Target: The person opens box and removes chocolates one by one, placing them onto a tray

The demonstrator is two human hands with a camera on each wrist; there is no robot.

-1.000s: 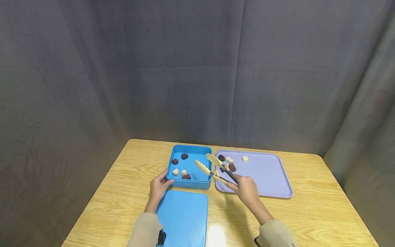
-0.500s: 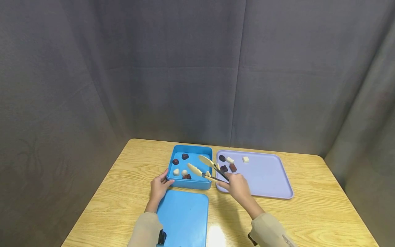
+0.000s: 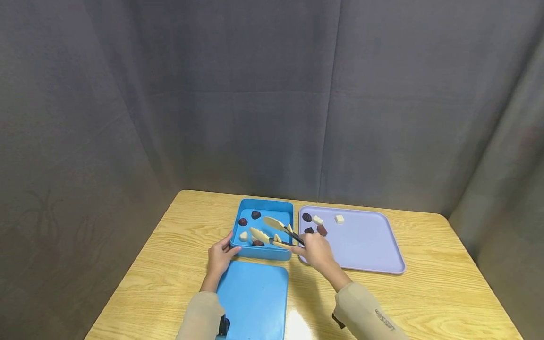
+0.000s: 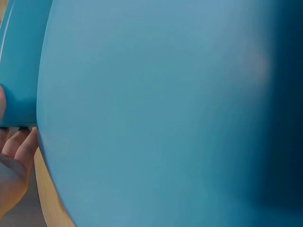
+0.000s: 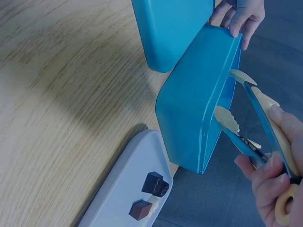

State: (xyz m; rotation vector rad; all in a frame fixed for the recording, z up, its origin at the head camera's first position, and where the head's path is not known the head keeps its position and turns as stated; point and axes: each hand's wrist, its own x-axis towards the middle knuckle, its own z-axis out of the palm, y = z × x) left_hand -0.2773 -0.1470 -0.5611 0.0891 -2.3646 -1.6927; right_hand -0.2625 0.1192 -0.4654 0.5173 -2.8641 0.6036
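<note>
My right hand [image 3: 318, 250] grips cream-and-black tongs [image 3: 260, 235], whose two scalloped heads are spread apart over the blue box [image 3: 263, 253]. In the right wrist view, nothing shows between the heads of the tongs. At the box's front left corner, my left hand [image 3: 220, 259] holds the wall, thumb along the front and fingers round the side. Inside lie a dark chocolate [image 3: 256, 215], a round reddish-brown one [image 3: 242, 222], a white one [image 3: 243, 236] and a brown one [image 3: 258, 243]. The tongs partly cover the chocolates nearest the front.
Right of the box lies a lilac tray [image 3: 365, 245] with a dark oval chocolate [image 3: 307, 217], a white bar [image 3: 317, 220], a white cube [image 3: 339, 219], a brown piece [image 3: 321, 230] and a dark piece [image 3: 309, 230]. A flat blue lid [image 3: 255, 293] lies before the box.
My right hand has carried the tongs leftward, from the gap between tray and box to over the middle of the box. The left hand has kept its hold on the corner.
</note>
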